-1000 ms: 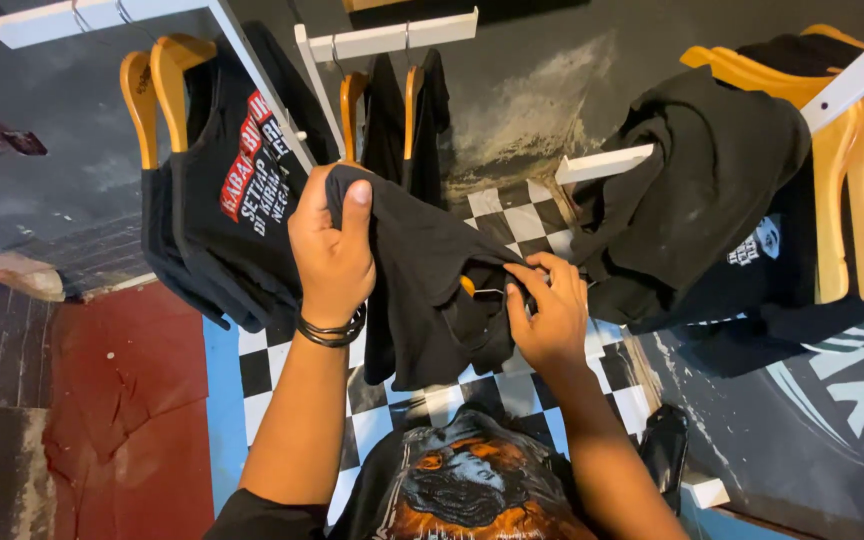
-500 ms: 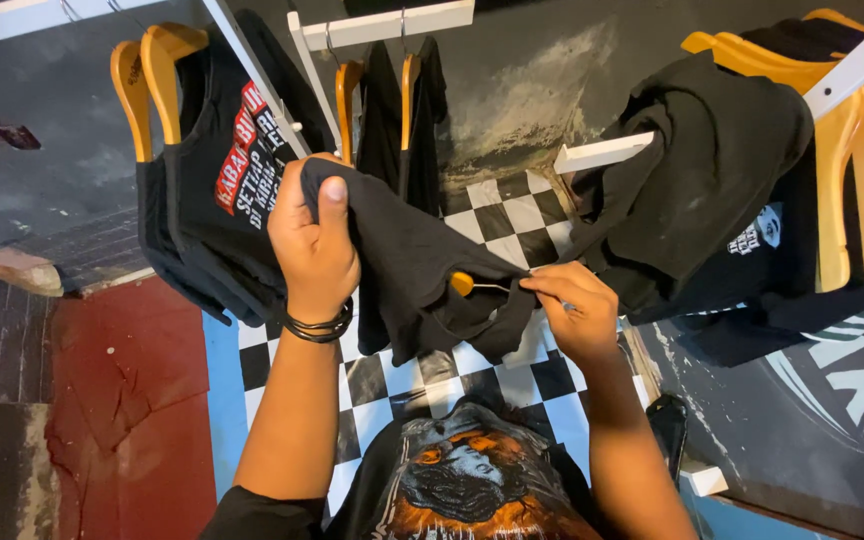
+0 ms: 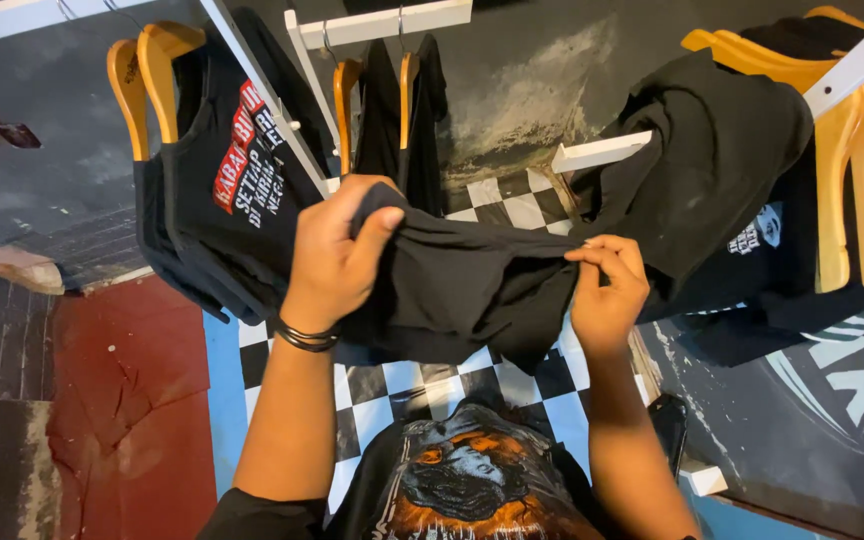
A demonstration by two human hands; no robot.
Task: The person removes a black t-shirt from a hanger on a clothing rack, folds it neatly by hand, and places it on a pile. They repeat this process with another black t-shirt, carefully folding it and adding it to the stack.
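Note:
I hold a black T-shirt [image 3: 462,285] stretched between both hands in front of me. My left hand [image 3: 337,255], with black bands on the wrist, grips one end of the cloth with the thumb on top. My right hand [image 3: 607,290] pinches the other end at the upper edge. The shirt sags between them over a black-and-white checkered floor [image 3: 512,210]. No hanger shows in the shirt now.
Black shirts on wooden hangers [image 3: 147,80] hang from white rails [image 3: 382,22] at left, centre and right [image 3: 842,170]. One shirt at left has red and white print [image 3: 252,165]. A red floor patch [image 3: 132,400] lies at lower left. I wear a black shirt with an orange graphic [image 3: 462,480].
My hands have pulled the shirt wider and raised it. The wooden hanger end seen near my right hand earlier is no longer visible.

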